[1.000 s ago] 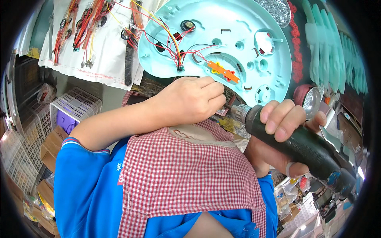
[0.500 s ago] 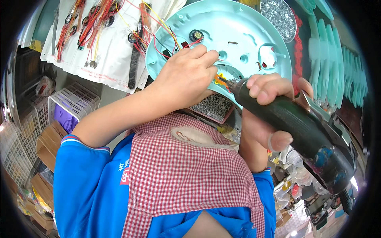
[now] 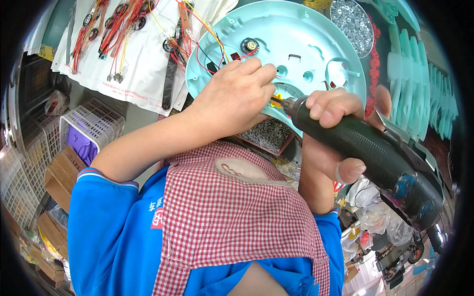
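A round teal plastic shell (image 3: 316, 44) lies with its hollow side up in front of me. My left hand (image 3: 234, 96) rests over its near left part, fingers curled inward; what they hold, if anything, is hidden. In my right hand (image 3: 330, 109) is a black electric screwdriver (image 3: 368, 148), held slantwise with its tip by the left fingers. A small yellow part (image 3: 277, 97) shows beside that tip at the shell's near edge. Inside the shell sits a small round black speaker (image 3: 250, 46), with red, yellow and black wires (image 3: 221, 45) running off to the left.
Wired speakers (image 3: 139, 23) lie on a white sheet (image 3: 133, 86) at left. A bowl of small clear pieces (image 3: 351, 27) stands behind the shell, a tray of small metal parts (image 3: 269, 134) at its near side. Stacked teal panels (image 3: 409, 81) are at right, a white basket (image 3: 111, 123) at lower left.
The screwdriver's rear end has risen slightly in the picture. The shell and bench things appear shifted a little to the right; both hands keep about the same grip.
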### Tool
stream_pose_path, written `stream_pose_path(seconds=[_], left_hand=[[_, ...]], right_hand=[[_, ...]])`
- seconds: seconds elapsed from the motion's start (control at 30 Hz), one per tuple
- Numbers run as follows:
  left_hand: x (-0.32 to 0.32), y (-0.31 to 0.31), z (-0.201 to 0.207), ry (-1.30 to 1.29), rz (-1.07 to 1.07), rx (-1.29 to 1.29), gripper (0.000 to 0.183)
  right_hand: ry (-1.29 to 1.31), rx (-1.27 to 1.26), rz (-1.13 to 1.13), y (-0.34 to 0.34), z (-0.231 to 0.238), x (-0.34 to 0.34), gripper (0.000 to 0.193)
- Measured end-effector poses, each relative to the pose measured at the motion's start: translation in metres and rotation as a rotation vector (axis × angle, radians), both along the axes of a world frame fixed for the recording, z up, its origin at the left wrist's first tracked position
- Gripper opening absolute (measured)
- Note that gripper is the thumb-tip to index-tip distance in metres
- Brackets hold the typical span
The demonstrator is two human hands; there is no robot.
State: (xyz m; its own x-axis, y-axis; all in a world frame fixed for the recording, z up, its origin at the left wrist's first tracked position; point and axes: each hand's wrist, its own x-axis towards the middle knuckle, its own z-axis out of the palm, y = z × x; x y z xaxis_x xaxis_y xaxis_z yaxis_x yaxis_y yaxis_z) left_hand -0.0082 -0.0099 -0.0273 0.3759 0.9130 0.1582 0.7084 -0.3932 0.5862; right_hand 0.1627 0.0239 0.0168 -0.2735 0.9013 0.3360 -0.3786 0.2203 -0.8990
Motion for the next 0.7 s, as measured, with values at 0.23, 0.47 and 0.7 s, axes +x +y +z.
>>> stream_pose_path(seconds=[0.23, 0.47, 0.7], left_hand=[[-0.001, 0.001, -0.001, 0.009, 0.004, 0.046, 0.029], [0.0, 0.001, 0.0, -0.038, 0.01, 0.001, 0.04], [-0.004, 0.002, 0.001, -0.025, -0.008, 0.028, 0.034]], right_hand=[[-0.015, 0.097, 0.041, 0.004, -0.009, -0.001, 0.105], [0.008, 0.14, 0.102, 0.006, -0.014, -0.001, 0.099], [0.017, 0.128, 0.081, 0.012, -0.016, 0.002, 0.1]])
